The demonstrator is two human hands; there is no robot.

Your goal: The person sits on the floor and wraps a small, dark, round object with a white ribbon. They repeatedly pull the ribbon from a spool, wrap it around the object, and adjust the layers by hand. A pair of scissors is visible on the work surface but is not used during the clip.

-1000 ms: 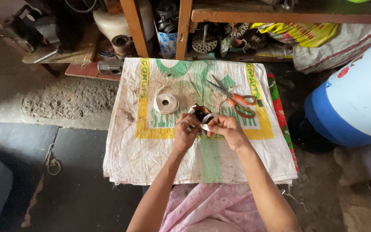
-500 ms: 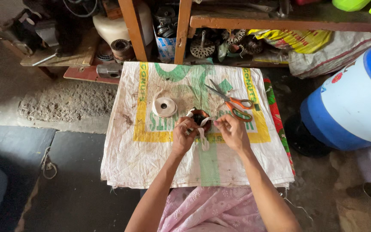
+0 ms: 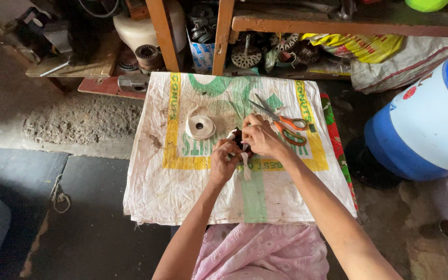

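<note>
Two hands, left hand (image 3: 225,159) and right hand (image 3: 259,137), pinch white tape (image 3: 245,167) around a dark part (image 3: 238,140) beside the tape roll (image 3: 200,126); wrapping looks unfinished.

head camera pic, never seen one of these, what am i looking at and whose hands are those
The camera sits on a person's head and looks down, so both arms reaching in from the bottom are that person's own. No machine is involved. They work over a white woven sack with yellow and green print, spread out as a work surface. The left hand and right hand meet around a small dark part wrapped in white tape; a loose tape end hangs below it. What the part is cannot be told. On the sack lie a roll of white tape and orange-handled scissors.
</note>
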